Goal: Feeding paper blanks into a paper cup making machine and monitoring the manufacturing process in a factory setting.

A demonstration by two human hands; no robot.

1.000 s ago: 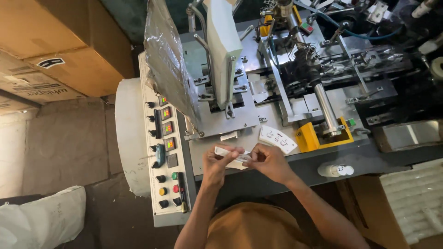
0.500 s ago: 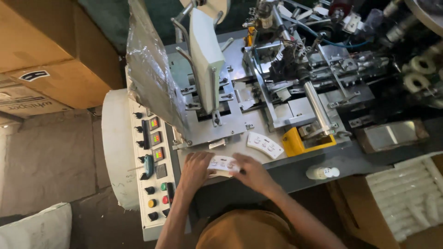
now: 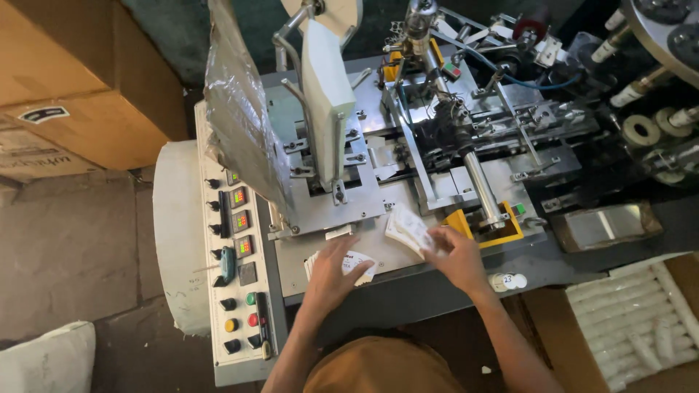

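Observation:
A metal machine (image 3: pixel 437 145) with rollers and plates fills the middle of the view. My left hand (image 3: pixel 333 273) rests on a fanned stack of white printed paper blanks (image 3: pixel 358 263) lying on the machine's front plate. My right hand (image 3: pixel 455 255) grips a second stack of white blanks (image 3: pixel 408 227) just left of a yellow bracket (image 3: pixel 466 222). A tall upright stack of white blanks (image 3: pixel 324 94) stands in the machine's feeder above both hands.
A control panel (image 3: pixel 237 276) with coloured buttons, knobs and small displays runs down the machine's left side. Cardboard boxes (image 3: pixel 80 80) stand at the upper left. A box of white paper cups (image 3: pixel 641 320) sits at the lower right. Crinkled plastic sheet (image 3: pixel 240 109) hangs beside the feeder.
My hands were together on one stack of blanks; now they have parted, the right hand moving right to the second stack by the yellow bracket, the left staying on the fanned stack.

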